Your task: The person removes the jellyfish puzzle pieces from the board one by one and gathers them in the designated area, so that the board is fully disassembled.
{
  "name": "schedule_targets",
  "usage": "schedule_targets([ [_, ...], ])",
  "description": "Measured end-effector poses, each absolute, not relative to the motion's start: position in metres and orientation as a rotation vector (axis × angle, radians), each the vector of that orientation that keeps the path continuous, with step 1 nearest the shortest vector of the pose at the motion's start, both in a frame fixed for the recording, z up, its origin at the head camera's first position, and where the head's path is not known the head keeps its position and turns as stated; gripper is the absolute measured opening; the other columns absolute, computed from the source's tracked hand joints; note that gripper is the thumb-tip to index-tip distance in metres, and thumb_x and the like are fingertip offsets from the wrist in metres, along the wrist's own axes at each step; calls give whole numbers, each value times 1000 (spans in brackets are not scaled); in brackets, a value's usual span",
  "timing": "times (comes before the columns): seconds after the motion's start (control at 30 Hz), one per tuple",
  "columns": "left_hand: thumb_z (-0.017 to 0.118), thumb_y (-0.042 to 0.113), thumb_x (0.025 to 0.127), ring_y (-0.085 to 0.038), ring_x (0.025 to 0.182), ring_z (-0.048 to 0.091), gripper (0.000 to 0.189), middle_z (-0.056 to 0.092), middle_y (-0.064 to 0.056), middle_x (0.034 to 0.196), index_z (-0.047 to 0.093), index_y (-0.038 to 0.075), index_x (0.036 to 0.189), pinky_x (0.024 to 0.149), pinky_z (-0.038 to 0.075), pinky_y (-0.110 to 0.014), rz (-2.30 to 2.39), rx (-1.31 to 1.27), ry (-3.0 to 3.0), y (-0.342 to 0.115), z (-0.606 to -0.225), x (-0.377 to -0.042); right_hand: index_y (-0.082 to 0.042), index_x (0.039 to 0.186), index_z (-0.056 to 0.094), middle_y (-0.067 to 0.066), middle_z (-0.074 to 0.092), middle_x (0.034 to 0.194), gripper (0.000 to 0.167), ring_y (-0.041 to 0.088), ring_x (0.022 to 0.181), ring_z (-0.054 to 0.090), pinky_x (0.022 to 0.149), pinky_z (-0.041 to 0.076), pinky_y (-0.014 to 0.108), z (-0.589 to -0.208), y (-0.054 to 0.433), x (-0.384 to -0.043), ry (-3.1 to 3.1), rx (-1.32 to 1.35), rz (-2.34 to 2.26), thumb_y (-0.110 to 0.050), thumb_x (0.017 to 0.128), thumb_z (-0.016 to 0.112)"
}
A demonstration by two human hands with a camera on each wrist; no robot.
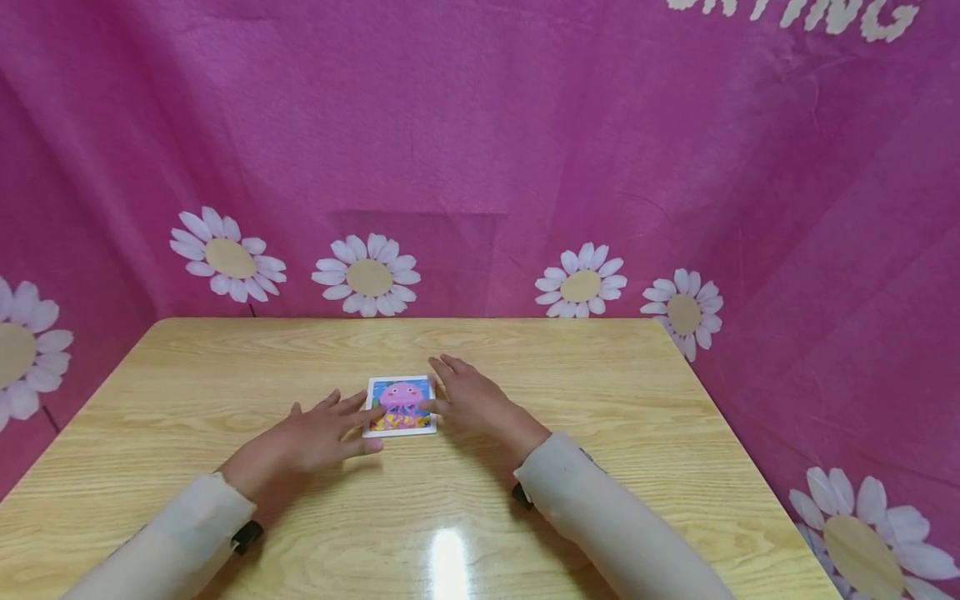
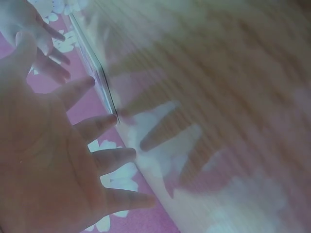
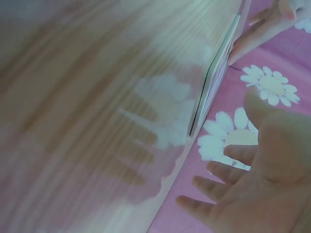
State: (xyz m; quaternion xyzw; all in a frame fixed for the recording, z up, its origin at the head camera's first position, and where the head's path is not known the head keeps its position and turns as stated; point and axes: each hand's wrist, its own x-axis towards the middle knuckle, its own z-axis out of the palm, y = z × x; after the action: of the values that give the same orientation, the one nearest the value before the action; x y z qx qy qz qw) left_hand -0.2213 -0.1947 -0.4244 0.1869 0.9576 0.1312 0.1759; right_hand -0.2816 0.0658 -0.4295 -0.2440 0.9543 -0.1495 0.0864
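Observation:
A flat, square, white-framed picture of a pink jellyfish lies on the wooden table in the head view. At its left side is my left hand, fingers spread, with one fingertip overlapping the picture. From the right, my right hand comes up to the picture's edge, its fingers loosely extended and the thumb over the border. Both wrist views show the picture edge-on as a thin slab with a dark line along its side. Neither hand grips anything.
The wooden table reaches back to a magenta curtain printed with white daisies. Light glares off the glossy tabletop near the front. A dark band shows at each wrist below the pale sleeves.

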Motion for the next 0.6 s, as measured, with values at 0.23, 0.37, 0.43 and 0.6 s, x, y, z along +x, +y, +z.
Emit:
schedule_targets([
  [0.23, 43, 75, 98, -51, 154, 13, 77, 23, -10, 171, 40, 30, 160, 104, 6, -88, 378, 504, 2691, -194, -426, -225, -13, 162, 34, 7, 36, 165, 70, 26, 151, 37, 119, 36, 43, -428, 43, -282, 2823, -753, -477, -38, 104, 63],
  [0.37, 43, 74, 98, -50, 155, 12, 76, 22, -9, 172, 41, 30, 160, 105, 6, -87, 396, 501, 2679, -195, -427, -226, -10, 158, 41, 8, 45, 159, 63, 24, 147, 43, 119, 37, 40, -429, 33, -285, 2815, -804, -533, -31, 104, 64],
  [0.43, 44, 74, 98, -51, 155, 12, 76, 22, -9, 172, 41, 29, 160, 105, 7, -88, 405, 507, 2674, -196, -427, -226, -7, 154, 46, 9, 50, 154, 58, 24, 143, 47, 118, 38, 39, -431, 28, -287, 2812, -829, -578, -27, 103, 65],
  [0.6, 45, 73, 98, -52, 154, 12, 76, 22, -9, 171, 41, 29, 160, 104, 10, -88, 404, 528, 2678, -196, -427, -225, -4, 143, 58, 10, 60, 140, 45, 23, 128, 59, 111, 45, 35, -437, 16, -294, 2807, -848, -713, -18, 101, 68],
])
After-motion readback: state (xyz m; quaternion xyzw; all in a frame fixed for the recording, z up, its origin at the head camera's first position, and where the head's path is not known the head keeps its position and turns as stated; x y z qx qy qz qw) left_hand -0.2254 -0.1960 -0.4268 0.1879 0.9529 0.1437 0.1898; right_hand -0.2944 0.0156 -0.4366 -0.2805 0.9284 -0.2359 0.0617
